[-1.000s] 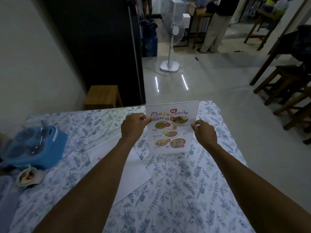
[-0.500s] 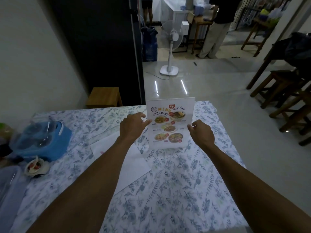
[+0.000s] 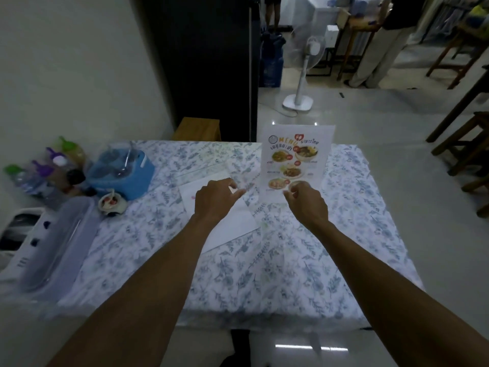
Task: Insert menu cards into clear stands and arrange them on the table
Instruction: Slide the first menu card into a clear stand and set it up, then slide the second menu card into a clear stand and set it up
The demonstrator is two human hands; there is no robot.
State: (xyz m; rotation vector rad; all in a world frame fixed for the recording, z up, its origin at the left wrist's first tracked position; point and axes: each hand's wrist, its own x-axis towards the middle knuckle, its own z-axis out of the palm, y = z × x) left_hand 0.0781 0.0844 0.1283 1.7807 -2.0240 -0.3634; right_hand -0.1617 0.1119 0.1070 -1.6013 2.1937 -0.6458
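A clear stand holding a printed menu card [image 3: 296, 160] stands upright on the floral tablecloth [image 3: 264, 274], toward the far right of the table. My right hand [image 3: 308, 201] is low in front of its base, fingers loosely curled by the card's bottom edge and not gripping it. My left hand [image 3: 215, 200] hovers with fingers apart over a white sheet [image 3: 227, 226] lying flat. Just beyond its fingertips lies what looks like an empty clear stand [image 3: 246, 176], hard to make out.
A blue container [image 3: 124, 170], several bottles [image 3: 45, 176], a small bowl [image 3: 111, 203] and a clear plastic box [image 3: 53, 247] crowd the table's left side. Wooden stools [image 3: 465, 147] stand at the right. A white floor fan [image 3: 304, 75] and a standing person [image 3: 381, 43] are beyond the table.
Both hands have let go of the stand's sides and dropped toward the table. The stand with the menu card now stands by itself, and the view has pulled back.
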